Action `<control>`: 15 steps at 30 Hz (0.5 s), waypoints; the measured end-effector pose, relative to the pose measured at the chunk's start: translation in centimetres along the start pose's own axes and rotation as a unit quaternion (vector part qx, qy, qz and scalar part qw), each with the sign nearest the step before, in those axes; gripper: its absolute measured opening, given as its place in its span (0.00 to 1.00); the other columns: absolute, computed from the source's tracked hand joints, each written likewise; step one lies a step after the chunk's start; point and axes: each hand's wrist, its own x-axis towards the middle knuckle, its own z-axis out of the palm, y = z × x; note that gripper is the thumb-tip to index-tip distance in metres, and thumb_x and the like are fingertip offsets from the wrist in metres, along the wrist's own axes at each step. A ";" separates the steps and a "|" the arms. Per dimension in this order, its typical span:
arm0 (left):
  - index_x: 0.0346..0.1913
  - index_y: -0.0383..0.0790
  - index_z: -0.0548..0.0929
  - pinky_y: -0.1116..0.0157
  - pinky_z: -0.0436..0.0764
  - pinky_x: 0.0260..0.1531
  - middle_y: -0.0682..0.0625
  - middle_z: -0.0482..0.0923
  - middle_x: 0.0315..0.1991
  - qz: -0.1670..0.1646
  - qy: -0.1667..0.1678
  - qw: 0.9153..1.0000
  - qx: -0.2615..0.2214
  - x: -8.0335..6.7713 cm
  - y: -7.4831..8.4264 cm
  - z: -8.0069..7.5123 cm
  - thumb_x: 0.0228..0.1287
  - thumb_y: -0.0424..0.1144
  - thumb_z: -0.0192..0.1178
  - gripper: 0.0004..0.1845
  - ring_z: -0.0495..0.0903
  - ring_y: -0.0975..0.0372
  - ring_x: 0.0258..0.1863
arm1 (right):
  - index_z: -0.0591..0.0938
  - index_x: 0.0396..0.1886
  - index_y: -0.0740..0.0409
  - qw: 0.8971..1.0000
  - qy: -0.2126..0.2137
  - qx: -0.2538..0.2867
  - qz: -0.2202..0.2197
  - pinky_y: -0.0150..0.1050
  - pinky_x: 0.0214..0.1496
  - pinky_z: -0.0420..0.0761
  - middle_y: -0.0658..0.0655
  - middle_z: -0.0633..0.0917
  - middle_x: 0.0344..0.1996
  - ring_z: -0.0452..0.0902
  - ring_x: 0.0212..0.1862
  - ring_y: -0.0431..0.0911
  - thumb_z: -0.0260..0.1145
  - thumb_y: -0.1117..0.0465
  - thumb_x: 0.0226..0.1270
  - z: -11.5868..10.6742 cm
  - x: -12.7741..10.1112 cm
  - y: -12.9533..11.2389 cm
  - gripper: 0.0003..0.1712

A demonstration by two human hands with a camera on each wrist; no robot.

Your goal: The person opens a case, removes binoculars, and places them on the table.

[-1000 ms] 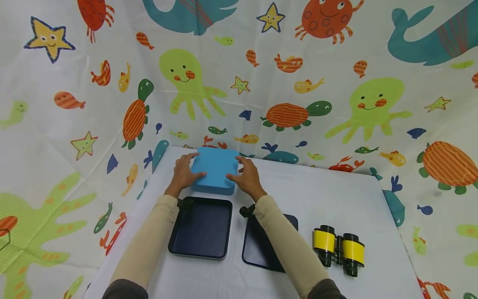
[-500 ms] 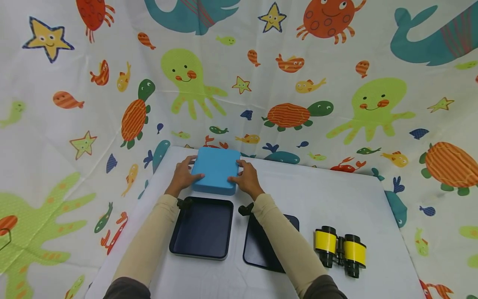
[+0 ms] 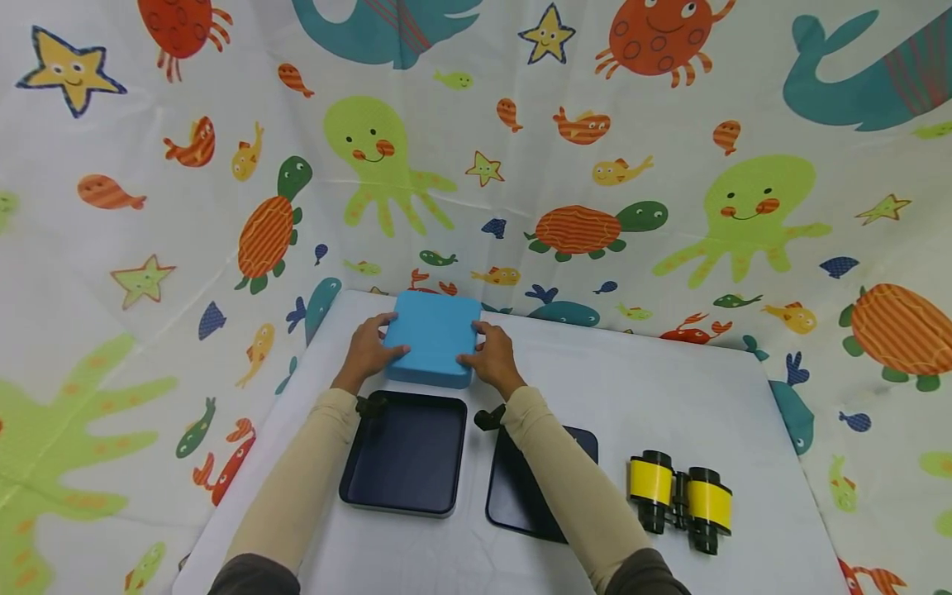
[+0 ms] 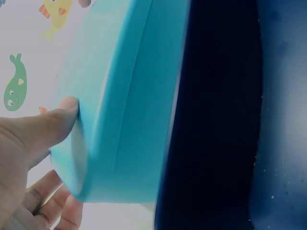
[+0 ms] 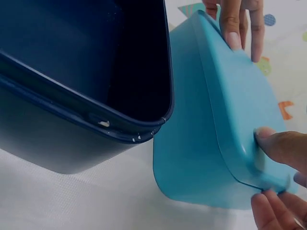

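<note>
Nearest, the yellow-banded binoculars and two dark trays lie on the white desk. Beyond them, at the far edge against the printed curtain, sits the blue box. The left hand and right hand grasp its two sides, fingers pinching the lid seam. Likely risks: the smooth plastic slipping under an uneven squeeze, the lid popping loose, or the box knocking the near tray.
</note>
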 end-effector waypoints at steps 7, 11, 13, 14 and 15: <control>0.79 0.32 0.69 0.42 0.80 0.61 0.30 0.72 0.73 0.012 0.016 1.000 0.006 -0.7 0.3 -0.2 0.66 0.41 0.75 0.42 0.77 0.40 0.60 | 0.74 0.77 0.61 1.000 0.011 -0.003 -0.012 0.46 0.52 0.89 0.66 0.78 0.66 0.84 0.56 0.55 0.83 0.62 0.60 0.0 -0.1 -0.3 0.45; 0.79 0.33 0.69 0.42 0.80 0.60 0.30 0.72 0.73 0.018 0.025 1.000 0.002 -1.0 0.5 -0.4 0.65 0.40 0.76 0.43 0.78 0.39 0.59 | 0.75 0.77 0.60 1.000 0.011 -0.006 -0.016 0.46 0.53 0.89 0.66 0.78 0.66 0.84 0.57 0.55 0.83 0.62 0.60 -0.2 -0.2 -0.7 0.45; 0.79 0.33 0.69 0.42 0.79 0.60 0.30 0.72 0.73 0.019 0.028 0.999 -0.002 -1.1 0.5 -0.5 0.65 0.40 0.76 0.43 0.78 0.39 0.59 | 0.75 0.77 0.59 1.000 0.010 -0.002 -0.015 0.47 0.54 0.89 0.66 0.77 0.67 0.85 0.58 0.55 0.83 0.62 0.60 -0.4 -0.3 -0.9 0.45; 0.79 0.33 0.69 0.41 0.79 0.60 0.30 0.72 0.73 0.021 0.029 0.999 -0.003 -1.2 0.6 -0.6 0.65 0.40 0.76 0.43 0.77 0.39 0.60 | 0.75 0.77 0.59 1.000 0.010 0.000 -0.013 0.47 0.54 0.89 0.67 0.77 0.67 0.85 0.58 0.56 0.83 0.62 0.60 -0.4 -0.4 -1.0 0.45; 0.79 0.33 0.69 0.41 0.79 0.60 0.30 0.72 0.73 0.022 0.031 0.999 -0.003 -1.2 0.7 -0.6 0.65 0.40 0.76 0.43 0.77 0.39 0.60 | 0.76 0.76 0.59 1.000 0.011 0.002 -0.013 0.47 0.54 0.89 0.67 0.77 0.68 0.85 0.59 0.56 0.83 0.62 0.61 -0.5 -0.5 -1.0 0.44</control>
